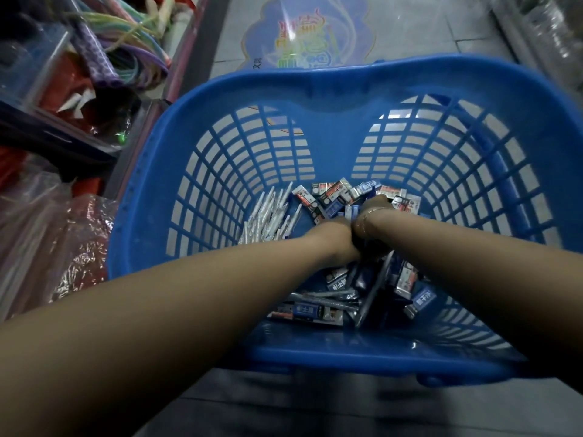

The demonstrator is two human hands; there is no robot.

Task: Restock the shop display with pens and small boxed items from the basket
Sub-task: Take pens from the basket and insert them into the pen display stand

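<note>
A blue plastic basket point(151, 197) stands on the floor below me. On its bottom lie a bunch of white pens point(268, 216), several small red and blue boxes point(331, 193) at the far side, and more boxes point(307, 311) with grey pens point(325, 294) at the near side. Both my arms reach down into the basket. My left hand point(339, 230) and my right hand point(378, 203), a thin bracelet on its wrist, meet in the middle over the boxes. Their fingers point away from me and are hidden, so I cannot see what they hold.
To the left stand display shelves point(176, 67) with clear bins of coloured tubes point(135, 36) and wrapped goods point(63, 234). A colourful floor sticker point(309, 33) lies beyond the basket. More shelving point(542, 33) runs along the right. Grey floor tiles surround the basket.
</note>
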